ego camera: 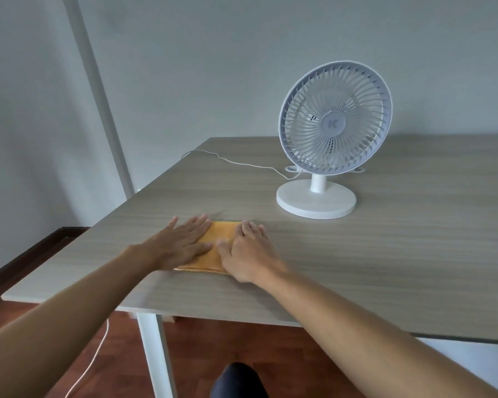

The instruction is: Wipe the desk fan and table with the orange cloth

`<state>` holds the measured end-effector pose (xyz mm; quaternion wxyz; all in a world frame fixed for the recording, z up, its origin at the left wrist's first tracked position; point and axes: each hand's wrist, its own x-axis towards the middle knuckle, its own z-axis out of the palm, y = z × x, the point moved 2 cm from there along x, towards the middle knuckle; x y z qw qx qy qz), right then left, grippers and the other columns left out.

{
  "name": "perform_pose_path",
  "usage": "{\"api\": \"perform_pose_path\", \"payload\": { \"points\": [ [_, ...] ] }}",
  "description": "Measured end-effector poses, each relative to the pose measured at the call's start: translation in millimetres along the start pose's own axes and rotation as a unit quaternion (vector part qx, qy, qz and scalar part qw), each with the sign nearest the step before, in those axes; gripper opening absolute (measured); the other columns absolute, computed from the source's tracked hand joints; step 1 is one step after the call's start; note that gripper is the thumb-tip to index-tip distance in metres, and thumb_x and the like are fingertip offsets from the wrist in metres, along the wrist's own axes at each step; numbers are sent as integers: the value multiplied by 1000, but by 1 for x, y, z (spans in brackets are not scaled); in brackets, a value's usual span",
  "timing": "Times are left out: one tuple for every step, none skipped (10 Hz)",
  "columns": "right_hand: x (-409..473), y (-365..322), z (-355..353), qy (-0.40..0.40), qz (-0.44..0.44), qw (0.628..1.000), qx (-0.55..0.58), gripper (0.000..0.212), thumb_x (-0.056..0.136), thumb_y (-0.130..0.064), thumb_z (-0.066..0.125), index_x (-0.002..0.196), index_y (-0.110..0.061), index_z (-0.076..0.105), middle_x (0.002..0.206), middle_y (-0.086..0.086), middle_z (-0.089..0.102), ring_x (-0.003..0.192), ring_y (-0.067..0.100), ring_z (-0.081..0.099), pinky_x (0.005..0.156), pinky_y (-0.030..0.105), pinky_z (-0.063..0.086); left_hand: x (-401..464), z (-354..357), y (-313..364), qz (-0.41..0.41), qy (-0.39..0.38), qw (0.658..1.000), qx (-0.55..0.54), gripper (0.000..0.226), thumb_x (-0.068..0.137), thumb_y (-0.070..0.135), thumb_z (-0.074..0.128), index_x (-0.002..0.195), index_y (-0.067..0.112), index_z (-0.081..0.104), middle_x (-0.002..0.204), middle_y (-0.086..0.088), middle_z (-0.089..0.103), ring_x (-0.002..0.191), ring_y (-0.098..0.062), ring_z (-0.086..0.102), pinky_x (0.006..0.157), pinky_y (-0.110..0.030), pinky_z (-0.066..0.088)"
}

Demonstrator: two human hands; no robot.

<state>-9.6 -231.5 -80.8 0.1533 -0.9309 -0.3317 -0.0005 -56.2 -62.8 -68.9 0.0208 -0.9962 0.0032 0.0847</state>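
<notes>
A folded orange cloth lies flat on the wooden table, near its front left part. My left hand rests palm down on the cloth's left side, fingers spread. Pressed flat on the right side of the cloth is my right hand, fingers together. Neither hand grips it. A white desk fan stands upright on its round base further back and to the right, apart from both hands.
The fan's white cable runs left across the table and off its left edge. A white table leg stands below the front edge. A grey wall lies behind, with a white pole at the left.
</notes>
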Motion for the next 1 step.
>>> {"api": "perform_pose_path", "payload": {
  "points": [
    [-3, 20, -19, 4, 10, 1000, 28, 73, 100, -50, 18, 147, 5, 27, 158, 21, 25, 148, 28, 19, 121, 40, 12, 1, -13, 14, -34, 30, 998, -53, 111, 62, 73, -7, 156, 15, 4, 164, -4, -5, 151, -16, -7, 121, -41, -8]
  ]
}}
